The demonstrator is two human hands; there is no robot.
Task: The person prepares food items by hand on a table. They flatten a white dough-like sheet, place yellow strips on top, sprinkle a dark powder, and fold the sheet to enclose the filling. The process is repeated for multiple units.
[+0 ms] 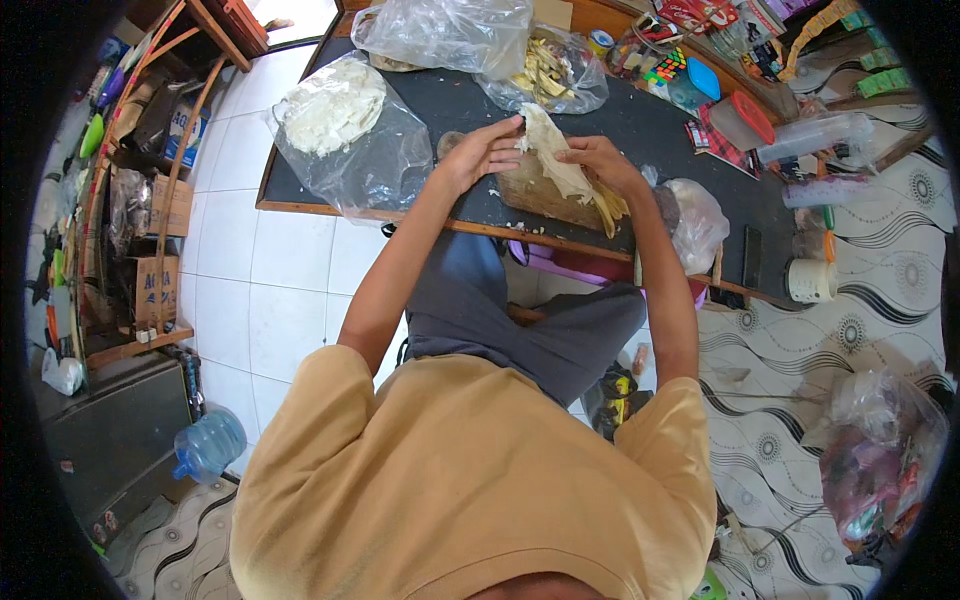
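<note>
Pale, thin sheet of dough-like material [556, 160] lies draped over a brown wooden cutting board [535, 192] near the front edge of the dark counter [640, 125]. Both hands rest on it. The left hand [482, 152] lies with fingers extended, fingertips pressing the sheet's upper left end; its grip is flat and released rather than clenched. The right hand [602, 160] sits on the sheet's right side with fingers curled down onto it; whether it pinches the sheet or only presses it cannot be told. Yellowish cut strips [610, 205] lie at the board's lower right end, just beside the right hand.

Left of the board, a clear plastic bag holding white flat pieces [340, 115] overhangs the counter edge. Behind the board, a second clear bag with yellowish strips [545, 75] sits beside a larger crumpled clear bag [445, 32]. Right of the board, another clear plastic bag [695, 222] rests at the counter edge, touching the right forearm. Further right stand a clear container with a red lid [745, 120] and a blue lid [703, 78]. A white roll of tape [811, 281] lies on the patterned floor covering. A blue water jug [208, 443] lies on the tiled floor at lower left.
</note>
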